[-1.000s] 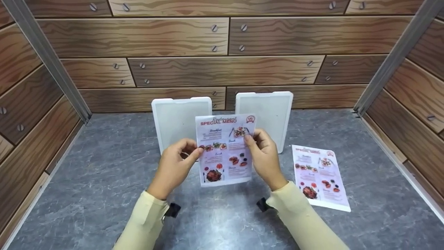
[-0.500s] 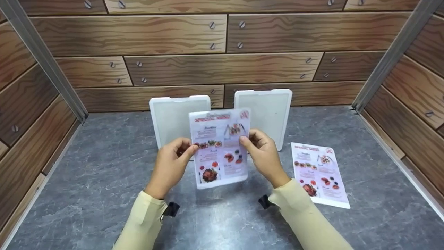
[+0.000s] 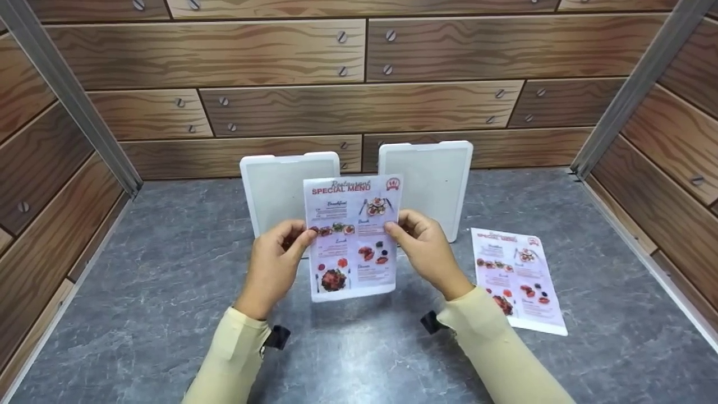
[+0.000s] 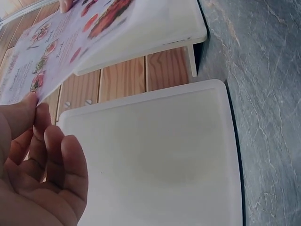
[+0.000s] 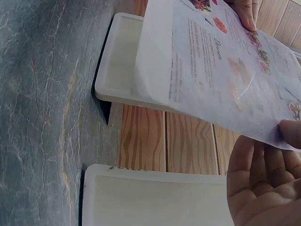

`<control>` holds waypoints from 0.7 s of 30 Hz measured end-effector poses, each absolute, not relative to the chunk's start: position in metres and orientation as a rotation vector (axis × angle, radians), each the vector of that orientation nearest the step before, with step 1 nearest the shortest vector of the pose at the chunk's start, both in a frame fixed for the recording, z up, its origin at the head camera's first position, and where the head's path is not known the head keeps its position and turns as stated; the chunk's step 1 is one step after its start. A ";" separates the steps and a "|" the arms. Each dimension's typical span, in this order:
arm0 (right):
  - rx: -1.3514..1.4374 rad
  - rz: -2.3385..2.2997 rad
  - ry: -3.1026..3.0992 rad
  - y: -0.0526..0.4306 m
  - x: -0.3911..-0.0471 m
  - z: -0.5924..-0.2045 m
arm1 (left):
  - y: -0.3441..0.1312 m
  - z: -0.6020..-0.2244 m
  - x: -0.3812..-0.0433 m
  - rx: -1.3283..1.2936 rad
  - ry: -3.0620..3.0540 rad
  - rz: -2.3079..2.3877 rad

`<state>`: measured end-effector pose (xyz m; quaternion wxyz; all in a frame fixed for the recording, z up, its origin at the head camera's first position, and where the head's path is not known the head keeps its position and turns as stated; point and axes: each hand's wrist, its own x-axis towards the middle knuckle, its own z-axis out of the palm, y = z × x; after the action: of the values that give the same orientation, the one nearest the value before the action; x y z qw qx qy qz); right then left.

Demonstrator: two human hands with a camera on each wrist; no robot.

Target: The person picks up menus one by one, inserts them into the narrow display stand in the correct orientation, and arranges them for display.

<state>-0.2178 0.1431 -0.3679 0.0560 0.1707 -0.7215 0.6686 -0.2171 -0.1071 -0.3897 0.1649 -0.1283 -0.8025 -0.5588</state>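
A printed restaurant menu sheet (image 3: 353, 241) is held upright above the table, its text facing the head camera. My left hand (image 3: 275, 264) pinches its left edge between thumb and forefinger. On the opposite edge, my right hand (image 3: 429, 249) pinches it a little higher up, thumb on the printed side. Behind the sheet stand two white-framed display boards, a left board (image 3: 269, 196) and a right board (image 3: 432, 185); the sheet covers part of the left one. In the left wrist view, the other fingers of the left hand (image 4: 47, 160) curl loosely below the paper.
A second menu sheet (image 3: 524, 280) of the same print lies face up on the grey marbled table (image 3: 140, 297), right of the right forearm. A wood-print wall (image 3: 280, 56) rises behind the boards, and similar panels (image 3: 673, 185) close off the sides.
The menu sheet and both hands have shifted slightly left in the head view. The grip on both edges stays the same, and the second sheet lies where it was.
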 end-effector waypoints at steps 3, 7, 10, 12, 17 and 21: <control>0.508 2.017 -2.202 0.144 -0.218 -0.367 | -0.106 -0.390 -0.217 -0.346 -2.266 -1.592; 0.505 2.013 -2.188 0.145 -0.218 -0.367 | -0.103 -0.391 -0.217 -0.334 -2.264 -1.604; 0.499 1.994 -2.199 0.146 -0.218 -0.368 | -0.102 -0.392 -0.216 -0.334 -2.273 -1.597; 0.492 1.973 -2.217 0.147 -0.218 -0.368 | -0.101 -0.393 -0.216 -0.331 -2.273 -1.585; 0.474 1.946 -2.236 0.147 -0.219 -0.367 | -0.101 -0.397 -0.218 -0.312 -2.284 -1.576; 0.451 1.958 -2.223 0.147 -0.220 -0.367 | -0.100 -0.398 -0.219 -0.309 -2.304 -1.573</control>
<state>-0.2198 0.1465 -0.3671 0.0723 0.1502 -0.7400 0.6516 -0.2193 -0.0998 -0.3983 0.1665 -0.1087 -0.8094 -0.5527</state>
